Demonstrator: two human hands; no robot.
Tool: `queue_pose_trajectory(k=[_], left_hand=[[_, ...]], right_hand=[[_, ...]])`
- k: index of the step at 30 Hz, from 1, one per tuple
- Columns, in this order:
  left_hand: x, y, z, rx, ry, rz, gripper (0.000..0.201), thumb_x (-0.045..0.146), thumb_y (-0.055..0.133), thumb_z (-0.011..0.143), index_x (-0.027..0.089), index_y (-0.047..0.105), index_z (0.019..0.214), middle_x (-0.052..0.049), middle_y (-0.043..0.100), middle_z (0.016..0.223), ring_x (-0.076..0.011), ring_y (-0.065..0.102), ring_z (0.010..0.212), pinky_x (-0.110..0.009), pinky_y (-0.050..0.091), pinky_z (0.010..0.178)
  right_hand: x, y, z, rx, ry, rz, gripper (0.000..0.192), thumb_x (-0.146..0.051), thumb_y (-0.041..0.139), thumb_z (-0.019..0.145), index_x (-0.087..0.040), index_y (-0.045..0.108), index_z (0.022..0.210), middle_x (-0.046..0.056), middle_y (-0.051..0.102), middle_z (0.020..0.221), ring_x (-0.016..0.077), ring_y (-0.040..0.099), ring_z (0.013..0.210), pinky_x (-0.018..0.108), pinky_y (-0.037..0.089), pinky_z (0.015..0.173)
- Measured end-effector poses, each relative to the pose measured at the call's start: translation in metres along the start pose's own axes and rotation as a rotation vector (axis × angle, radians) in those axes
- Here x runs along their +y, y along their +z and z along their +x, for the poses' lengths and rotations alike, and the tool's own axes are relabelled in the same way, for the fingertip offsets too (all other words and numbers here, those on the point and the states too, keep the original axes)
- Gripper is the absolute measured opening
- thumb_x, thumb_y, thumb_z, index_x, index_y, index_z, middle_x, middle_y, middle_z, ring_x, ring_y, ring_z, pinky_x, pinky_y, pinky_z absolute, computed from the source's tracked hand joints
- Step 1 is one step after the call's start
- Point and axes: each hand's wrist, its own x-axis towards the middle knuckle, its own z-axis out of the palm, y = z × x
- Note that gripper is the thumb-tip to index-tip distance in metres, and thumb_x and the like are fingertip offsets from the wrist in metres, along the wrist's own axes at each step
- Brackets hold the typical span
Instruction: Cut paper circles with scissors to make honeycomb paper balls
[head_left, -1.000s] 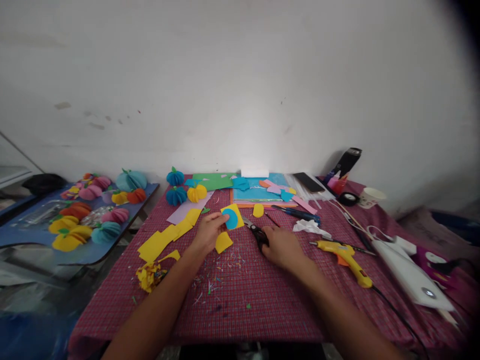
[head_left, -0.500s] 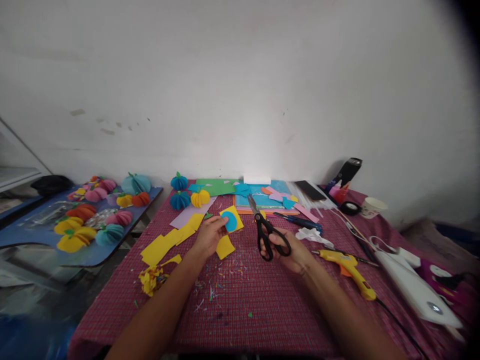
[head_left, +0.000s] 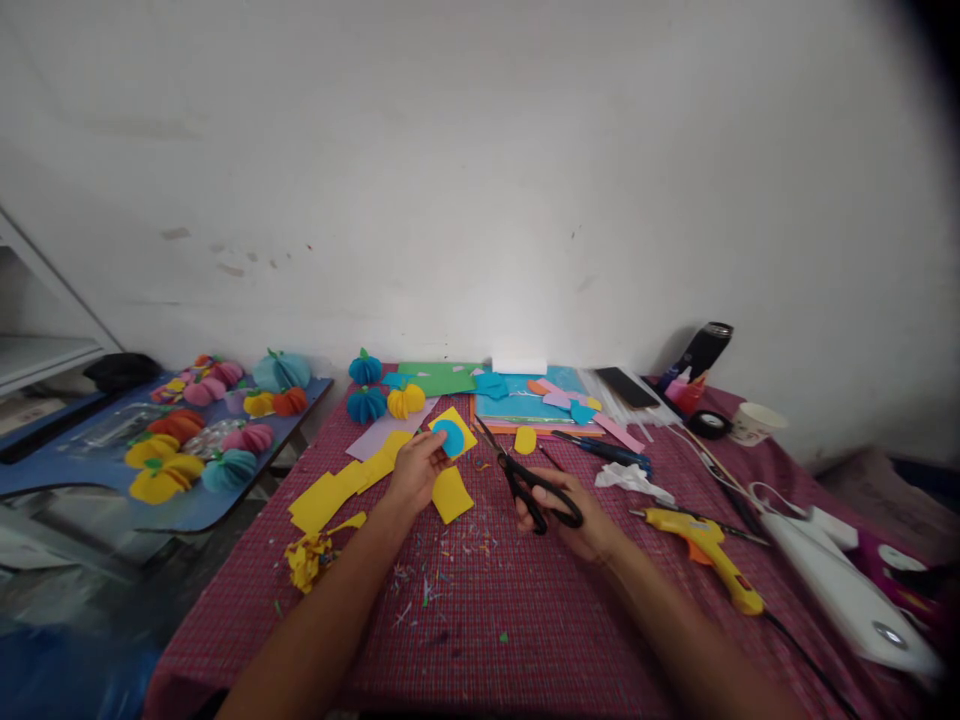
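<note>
My left hand [head_left: 421, 462] pinches a blue paper circle [head_left: 450, 438] laid against a yellow paper square [head_left: 463, 425]. In my right hand [head_left: 574, 515] is a pair of black-handled scissors [head_left: 517, 475], fingers through the loops and blades pointing up and left, apart from the paper. Below the left fingers lies another yellow square [head_left: 452, 496] on the checked cloth. A yellow rounded piece [head_left: 525, 440] rests just beyond the scissors. Left of my left hand several yellow sheets [head_left: 326, 498] overlap, with a crumpled yellow scrap [head_left: 309, 562] nearer me.
Paper pumpkins [head_left: 366, 405] stand at the back left, more on the blue side table [head_left: 90, 470]. Coloured sheets [head_left: 525, 395], a phone [head_left: 628, 388] and a cutter [head_left: 604, 450] lie at the back. On the right are a yellow glue gun [head_left: 705, 550], crumpled tissue [head_left: 634, 480] and paper cup [head_left: 754, 422].
The scissors have tilted further left and dropped slightly, and their blades are now closer to the paper held on the left. The camera view has shifted a little.
</note>
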Motion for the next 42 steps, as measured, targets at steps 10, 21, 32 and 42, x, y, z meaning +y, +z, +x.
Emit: queue_pose_trajectory(k=[10, 21, 32, 42], left_hand=[[0.004, 0.006, -0.005, -0.023, -0.006, -0.024, 0.029, 0.033, 0.081, 0.065, 0.014, 0.063, 0.079, -0.004, 0.07, 0.077, -0.0143, 0.065, 0.069, -0.027, 0.049, 0.064], [-0.004, 0.023, -0.021, -0.087, -0.023, 0.012, 0.026, 0.032, 0.082, 0.063, 0.014, 0.065, 0.073, -0.003, 0.068, 0.074, -0.0133, 0.062, 0.066, -0.027, 0.048, 0.067], [-0.004, 0.029, -0.028, -0.07, -0.019, 0.041, 0.025, 0.032, 0.081, 0.064, 0.014, 0.066, 0.071, -0.003, 0.067, 0.073, -0.0133, 0.062, 0.066, -0.027, 0.049, 0.066], [-0.006, 0.03, -0.03, -0.072, 0.076, 0.128, 0.023, 0.034, 0.078, 0.066, 0.014, 0.066, 0.065, -0.002, 0.061, 0.066, -0.0124, 0.056, 0.062, -0.027, 0.048, 0.063]], right_hand=[[-0.001, 0.003, 0.0, 0.015, 0.105, -0.042, 0.036, -0.042, 0.073, 0.079, -0.013, 0.063, 0.099, 0.006, 0.068, 0.076, 0.0144, 0.063, 0.055, 0.023, 0.044, 0.049], [0.0, 0.006, 0.001, 0.009, 0.063, -0.041, 0.034, -0.041, 0.071, 0.081, -0.014, 0.062, 0.098, 0.007, 0.068, 0.079, 0.0145, 0.064, 0.059, 0.025, 0.046, 0.055], [0.005, 0.01, 0.005, 0.02, -0.016, -0.135, 0.034, -0.04, 0.07, 0.082, -0.016, 0.063, 0.106, 0.004, 0.066, 0.08, 0.0125, 0.059, 0.061, 0.024, 0.042, 0.057], [0.008, 0.01, 0.007, 0.035, -0.009, -0.164, 0.034, -0.038, 0.07, 0.082, -0.016, 0.062, 0.107, 0.003, 0.064, 0.079, 0.0114, 0.057, 0.059, 0.025, 0.044, 0.057]])
